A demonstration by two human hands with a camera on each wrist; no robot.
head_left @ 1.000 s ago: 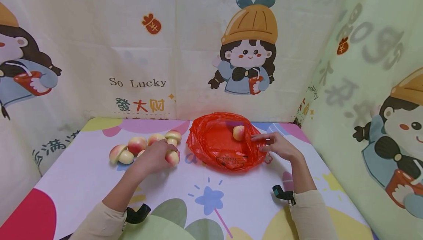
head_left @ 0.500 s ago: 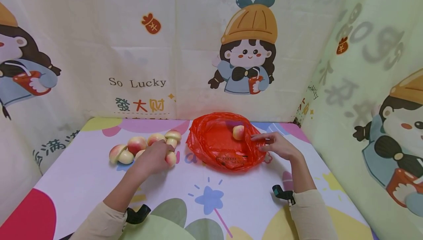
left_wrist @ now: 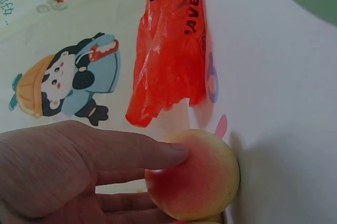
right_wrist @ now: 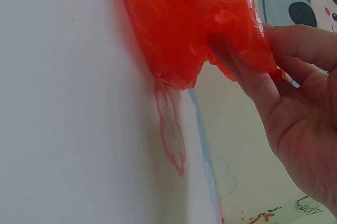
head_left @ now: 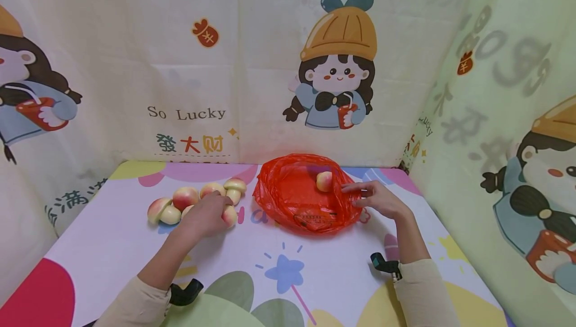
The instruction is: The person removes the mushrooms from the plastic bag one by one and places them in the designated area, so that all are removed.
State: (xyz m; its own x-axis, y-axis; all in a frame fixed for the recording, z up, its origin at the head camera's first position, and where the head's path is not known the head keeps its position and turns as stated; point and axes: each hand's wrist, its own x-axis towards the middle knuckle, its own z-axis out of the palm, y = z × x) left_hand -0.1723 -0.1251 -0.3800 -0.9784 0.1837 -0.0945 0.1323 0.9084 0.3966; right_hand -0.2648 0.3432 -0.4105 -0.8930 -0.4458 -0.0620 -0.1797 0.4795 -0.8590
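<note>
My left hand (head_left: 207,215) holds a toy peach (left_wrist: 197,176) between thumb and fingers, low over the table beside the other pieces. In the left wrist view its thumb lies along the pink and yellow skin. A red plastic bag (head_left: 270,214) stands with its mouth spread wide at the table's middle. My right hand (head_left: 378,198) pinches the bag's right rim; in the right wrist view the thumb shows through the thin plastic. Inside the bag, near that rim, sits one peach (head_left: 324,182).
Left of the bag lie a peach (head_left: 185,197), a toy mushroom (head_left: 235,187) and several similar pieces, some partly behind my left hand. A printed cloth (head_left: 270,67) hangs close behind the table (head_left: 333,277).
My left hand and the peach in it have shifted slightly left, away from the bag. The right hand and the bag have stayed in place.
</note>
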